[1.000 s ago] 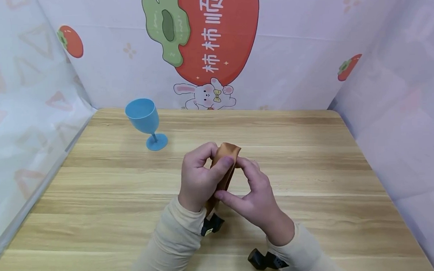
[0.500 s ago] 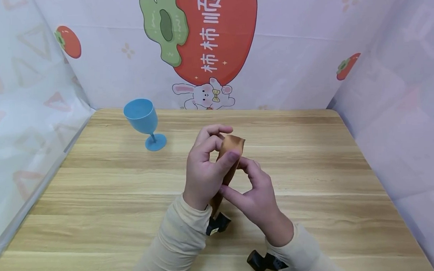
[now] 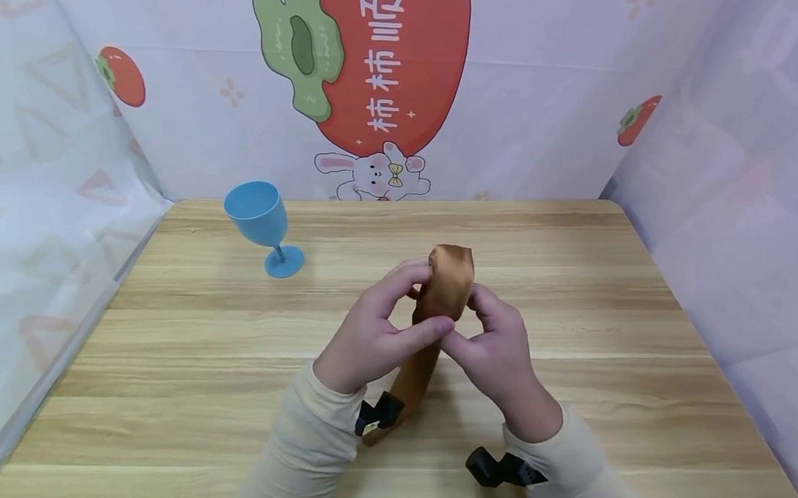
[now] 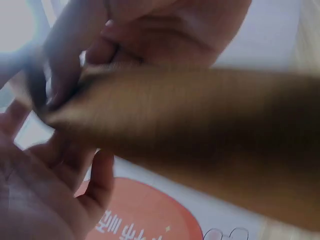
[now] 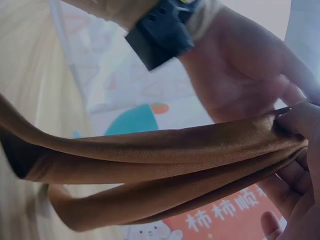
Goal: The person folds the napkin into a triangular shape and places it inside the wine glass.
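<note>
A long strip of brown satin cloth (image 3: 448,287) is looped over at its top between the two hands, in the middle of the head view. My left hand (image 3: 376,338) pinches it from the left, thumb across the front below the loop. From the other side, my right hand (image 3: 501,348) pinches the same part, its thumb tip close to the left thumb. The cloth's tail hangs toward the table, passing behind the left wrist. Two folded lengths of the cloth (image 5: 165,150) show in the right wrist view, running from the fingers. In the left wrist view, the cloth (image 4: 200,130) is blurred.
A blue plastic goblet (image 3: 259,213) stands upright at the back left of the wooden table (image 3: 572,294). A printed cloth backdrop (image 3: 533,112) rises behind the table, with side sheets left and right. Each wrist carries a small black camera (image 3: 378,412).
Both hands have shifted right with the cloth. Its loop has turned to show its broad face, and more of the tail hangs in sight. The left fingers, lifted half a second ago, lie against the cloth.
</note>
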A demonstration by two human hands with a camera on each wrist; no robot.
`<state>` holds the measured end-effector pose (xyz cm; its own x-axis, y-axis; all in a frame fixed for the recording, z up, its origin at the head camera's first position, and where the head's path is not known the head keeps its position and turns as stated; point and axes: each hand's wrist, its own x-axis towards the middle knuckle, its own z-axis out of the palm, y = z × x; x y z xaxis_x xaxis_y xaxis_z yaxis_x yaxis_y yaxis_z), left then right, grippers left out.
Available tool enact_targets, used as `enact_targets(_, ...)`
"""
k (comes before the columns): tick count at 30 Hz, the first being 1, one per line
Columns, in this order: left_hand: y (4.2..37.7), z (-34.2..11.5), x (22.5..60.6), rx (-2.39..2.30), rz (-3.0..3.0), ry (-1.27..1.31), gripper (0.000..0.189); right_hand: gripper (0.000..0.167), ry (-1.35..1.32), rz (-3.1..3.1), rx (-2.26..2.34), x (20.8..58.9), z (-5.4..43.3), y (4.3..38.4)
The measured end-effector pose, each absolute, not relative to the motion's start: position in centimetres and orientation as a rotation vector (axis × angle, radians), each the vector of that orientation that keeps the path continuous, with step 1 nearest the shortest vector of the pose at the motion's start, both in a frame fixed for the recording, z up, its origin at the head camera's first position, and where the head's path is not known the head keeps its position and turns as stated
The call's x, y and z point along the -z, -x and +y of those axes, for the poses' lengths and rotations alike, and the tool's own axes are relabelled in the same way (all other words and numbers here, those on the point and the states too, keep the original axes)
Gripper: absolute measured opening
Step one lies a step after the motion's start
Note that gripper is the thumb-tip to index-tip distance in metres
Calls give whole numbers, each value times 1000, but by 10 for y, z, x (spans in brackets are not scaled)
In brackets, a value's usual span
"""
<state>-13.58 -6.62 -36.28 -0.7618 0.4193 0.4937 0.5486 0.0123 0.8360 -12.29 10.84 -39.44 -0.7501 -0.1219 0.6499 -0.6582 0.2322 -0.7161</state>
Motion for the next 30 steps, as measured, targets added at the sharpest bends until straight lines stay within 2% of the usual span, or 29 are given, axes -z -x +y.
enact_targets(5,135,-70,364,1837,-2218,1059,40,33,-703,-2081,-1495,390,113,122)
enact_targets(19,141,-70,373,1599,-2031,1030,22,34,-754,-2118,-1571,398,113,120)
enact_targets(24,145,-70,375,1613,-1957,982,21,39,-815,-2310,-1543,404,109,120)
enact_targets(30,145,-73,373,1615,-1975,898,22,28,-730,-2573,-1568,403,105,120)
